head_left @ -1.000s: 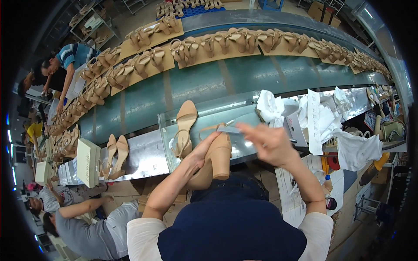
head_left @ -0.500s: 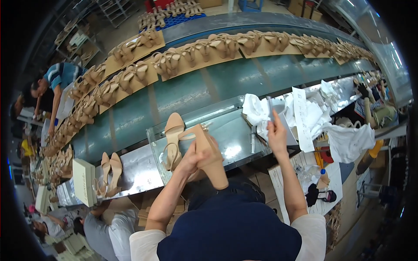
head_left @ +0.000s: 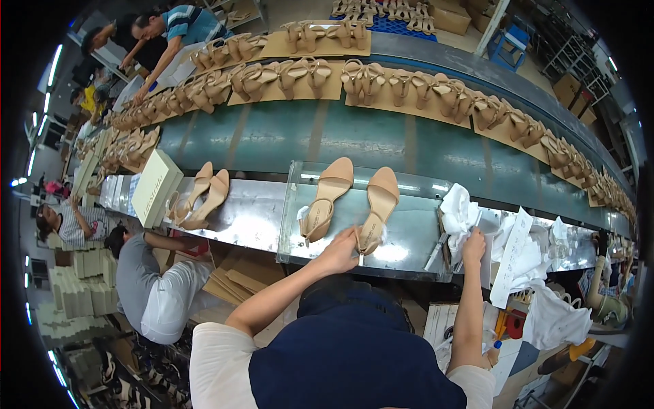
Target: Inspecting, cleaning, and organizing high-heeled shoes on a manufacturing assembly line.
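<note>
Two tan heeled sandals lie side by side on a glass-topped work plate (head_left: 409, 235). My left hand (head_left: 338, 253) is closed on the heel strap end of the right sandal (head_left: 381, 194). The left sandal (head_left: 336, 180) rests beside it, toe pointing away, with nothing touching it. My right hand (head_left: 473, 247) is closed beside a crumpled white cloth (head_left: 458, 210), around a thin grey stick-like tool (head_left: 478, 218) that is mostly hidden by the fingers.
Rows of tan sandals on cardboard (head_left: 286, 80) line the green conveyor (head_left: 272, 146) ahead. A pale shoebox (head_left: 158, 187) and another sandal pair (head_left: 204, 194) stand to the left. White cloths and papers (head_left: 512, 259) lie at right. Co-workers (head_left: 153, 290) are at left.
The sandal that my left hand held tilted up is now down on the plate beside its mate. My right hand has drawn in by the white cloth. The view has turned left.
</note>
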Action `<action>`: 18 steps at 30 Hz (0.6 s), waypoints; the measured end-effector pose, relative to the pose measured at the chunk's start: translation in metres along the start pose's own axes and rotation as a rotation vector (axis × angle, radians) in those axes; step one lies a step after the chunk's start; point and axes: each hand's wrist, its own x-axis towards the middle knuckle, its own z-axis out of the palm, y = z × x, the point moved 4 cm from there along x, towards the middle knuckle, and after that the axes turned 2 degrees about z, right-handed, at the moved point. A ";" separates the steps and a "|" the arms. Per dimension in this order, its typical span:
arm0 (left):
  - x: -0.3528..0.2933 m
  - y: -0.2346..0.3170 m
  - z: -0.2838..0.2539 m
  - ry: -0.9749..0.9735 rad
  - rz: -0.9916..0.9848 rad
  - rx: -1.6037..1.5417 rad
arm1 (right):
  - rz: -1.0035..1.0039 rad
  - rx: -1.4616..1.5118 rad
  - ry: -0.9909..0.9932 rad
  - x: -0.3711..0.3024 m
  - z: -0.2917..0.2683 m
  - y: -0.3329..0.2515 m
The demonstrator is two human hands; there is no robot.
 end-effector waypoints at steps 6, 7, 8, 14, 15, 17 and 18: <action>-0.033 0.166 -0.155 -0.007 0.239 -0.841 | 0.000 -0.023 0.011 -0.012 -0.032 -0.028; -0.036 0.192 -0.182 -0.060 0.559 -0.920 | -0.005 -0.046 0.008 -0.013 -0.034 -0.027; -0.044 0.217 -0.193 0.060 0.652 -1.205 | -0.055 0.062 0.048 -0.011 -0.036 -0.031; -0.042 0.226 -0.170 -0.064 0.779 -1.342 | -0.186 0.349 0.142 -0.031 -0.072 -0.085; -0.027 0.245 -0.155 -0.099 0.814 -1.358 | -0.237 0.395 0.173 -0.035 -0.075 -0.096; -0.005 0.295 -0.119 -0.181 0.878 -1.389 | -0.243 0.446 0.146 -0.046 -0.077 -0.103; -0.003 0.318 -0.103 -0.234 0.901 -1.414 | -0.240 0.439 0.147 -0.052 -0.076 -0.099</action>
